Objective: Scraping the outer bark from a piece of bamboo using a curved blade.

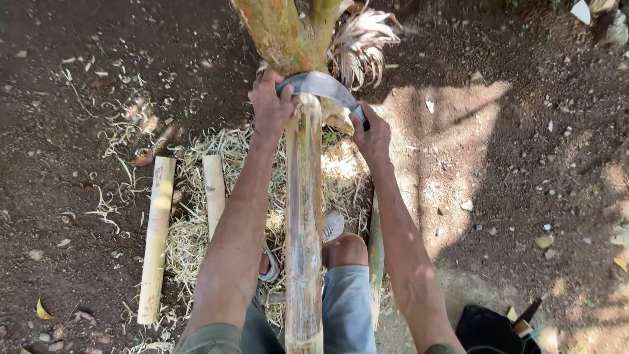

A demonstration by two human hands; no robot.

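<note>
Bamboo pole (303,229) runs from between my knees away from me, its far end butted against the base of a tree trunk (282,33). The pole is streaked green, brown and pale where the skin is scraped.

A curved blade (321,85) lies crosswise over the far end of the pole, touching it. My left hand (270,105) is clenched on the left end of the blade, fingers (262,88) wrapped over the metal. My right hand (371,134) is clenched on the dark handle at the right end, lower and nearer to me than the left. Both arms are stretched out, one on each side of the pole.

On the ground to the left lie two cut bamboo pieces: a long one (156,239) and, just right of it, a shorter one (213,190). Both rest at the edge of a heap of pale shavings (196,223) that spreads under the pole. A thinner green stick (375,259) lies along the right of my leg.

Dry palm fronds (360,42) hang by the trunk, far right of the blade. Near right, a dark bag (491,331) with tool handles sticking out. Bare soil all around, half in sun, half in shade.
</note>
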